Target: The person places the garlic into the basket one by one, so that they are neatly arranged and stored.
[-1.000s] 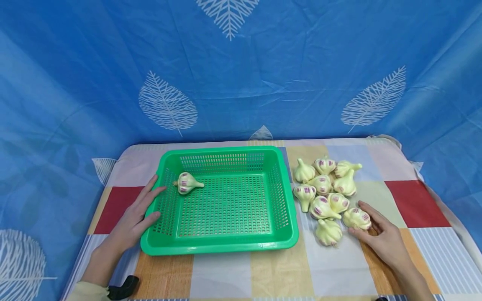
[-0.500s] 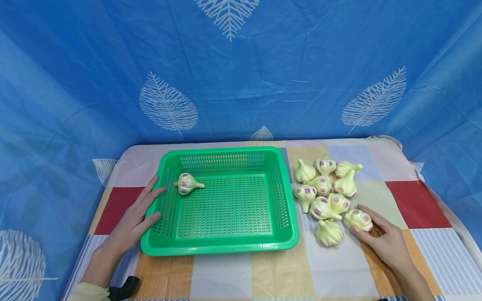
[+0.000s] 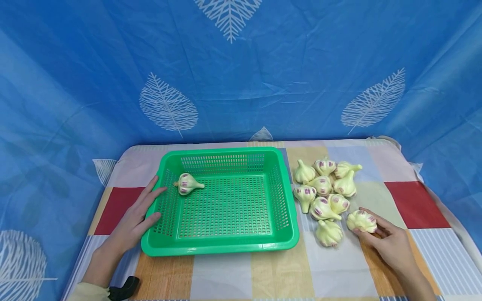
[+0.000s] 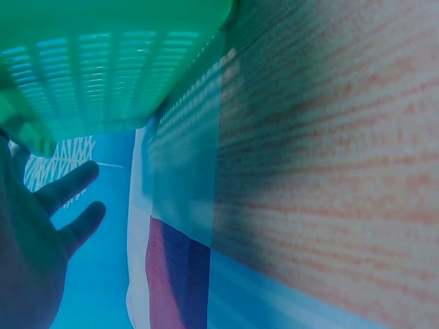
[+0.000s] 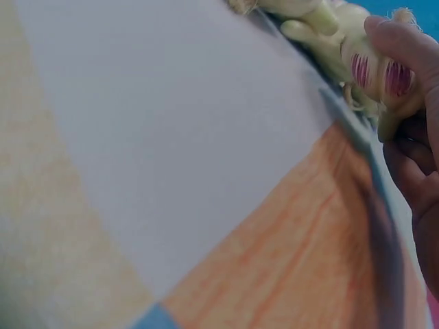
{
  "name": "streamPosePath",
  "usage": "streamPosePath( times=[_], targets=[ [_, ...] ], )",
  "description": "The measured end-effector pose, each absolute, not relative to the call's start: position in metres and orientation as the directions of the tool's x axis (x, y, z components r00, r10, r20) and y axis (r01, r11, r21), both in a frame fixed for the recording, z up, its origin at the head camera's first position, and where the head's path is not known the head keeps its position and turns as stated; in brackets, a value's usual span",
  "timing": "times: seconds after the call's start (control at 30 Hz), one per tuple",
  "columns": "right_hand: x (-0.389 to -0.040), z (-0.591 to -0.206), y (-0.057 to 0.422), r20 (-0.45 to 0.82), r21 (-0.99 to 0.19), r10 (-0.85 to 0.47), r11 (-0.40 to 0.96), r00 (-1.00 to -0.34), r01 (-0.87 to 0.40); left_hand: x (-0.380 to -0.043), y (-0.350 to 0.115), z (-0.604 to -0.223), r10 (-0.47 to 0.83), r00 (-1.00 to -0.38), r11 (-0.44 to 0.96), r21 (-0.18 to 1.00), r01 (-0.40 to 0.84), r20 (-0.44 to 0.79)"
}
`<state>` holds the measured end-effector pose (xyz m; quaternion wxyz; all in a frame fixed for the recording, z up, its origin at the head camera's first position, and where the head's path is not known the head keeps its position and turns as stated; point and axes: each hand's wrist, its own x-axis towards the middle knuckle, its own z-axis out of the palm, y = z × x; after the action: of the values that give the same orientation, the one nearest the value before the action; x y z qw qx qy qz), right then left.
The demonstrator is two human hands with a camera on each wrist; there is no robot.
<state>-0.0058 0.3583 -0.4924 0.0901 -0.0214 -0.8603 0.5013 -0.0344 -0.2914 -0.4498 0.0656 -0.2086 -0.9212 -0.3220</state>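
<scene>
A garlic bulb [image 3: 360,221] with purple streaks is gripped between the thumb and fingers of my right hand [image 3: 391,246], at the right of the table. The right wrist view shows the same garlic bulb [image 5: 384,72] with the thumb over it and its stem pointing down toward the palm. My left hand [image 3: 129,221] rests with spread, nearly straight fingers on the left rim of a green plastic basket [image 3: 220,250]. One garlic bulb [image 3: 187,184] lies inside the basket at its left. From the left wrist, the thumb and fingers [image 4: 82,223] show beside the basket's slotted wall.
A cluster of several garlic bulbs [image 3: 323,185] lies between the basket and my right hand, with one bulb [image 3: 329,233] at its near end. A checked cloth [image 3: 280,276] covers the table. Blue curtains [image 3: 241,83] with white leaf prints hang behind and at both sides.
My right hand has shifted slightly to the right with the garlic bulb, which has turned a little and stands farther from the cluster. The left hand and basket have stayed in place.
</scene>
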Motion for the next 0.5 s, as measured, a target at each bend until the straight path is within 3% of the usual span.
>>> streamPosePath(
  times=[0.2,0.5],
  targets=[
    [-0.004,-0.476,0.356,0.066,-0.913,0.147,0.408,-0.987,0.000,-0.033,-0.290,-0.449,0.341,-0.905,0.706,0.566,0.425,0.254],
    [-0.010,-0.449,0.342,0.160,-0.844,0.044,0.525,-0.986,-0.113,-0.033,-0.289,-0.448,0.335,-0.907,0.708,0.568,0.421,0.254]
  ],
)
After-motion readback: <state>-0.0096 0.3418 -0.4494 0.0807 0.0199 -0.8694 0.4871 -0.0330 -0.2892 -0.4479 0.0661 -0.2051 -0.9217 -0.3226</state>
